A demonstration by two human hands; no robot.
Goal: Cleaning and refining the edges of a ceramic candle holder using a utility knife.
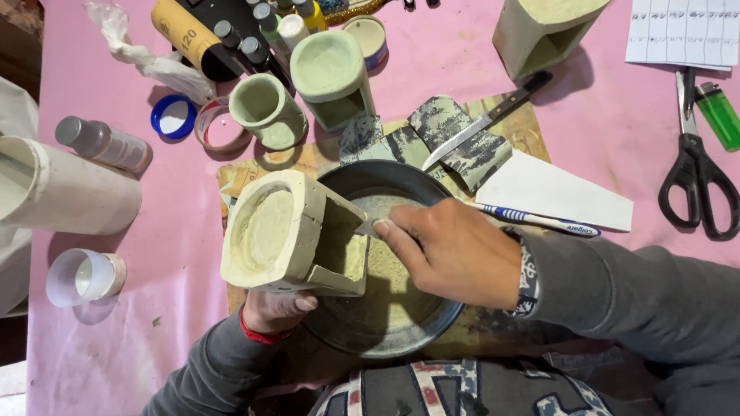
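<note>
My left hand [276, 308] grips from below a pale clay holder [281, 231] with a round hollow top and an open side niche, tilted over a dark metal pan [432, 323]. My right hand [455, 250] pinches a small metal blade [365, 228] whose tip reaches into the niche. Pale powder [385, 270] lies in the pan under the piece. Both sleeves are grey; a red band circles my left wrist.
On the pink cloth: two greenish clay pieces [266, 108] [331, 73], another pale one [543, 27], a knife [486, 119], toothbrush [539, 221], scissors [697, 169], green lighter [718, 114], sandpaper scraps [462, 139], paint bottles [262, 31], a white roll [69, 192], a small cup [81, 276].
</note>
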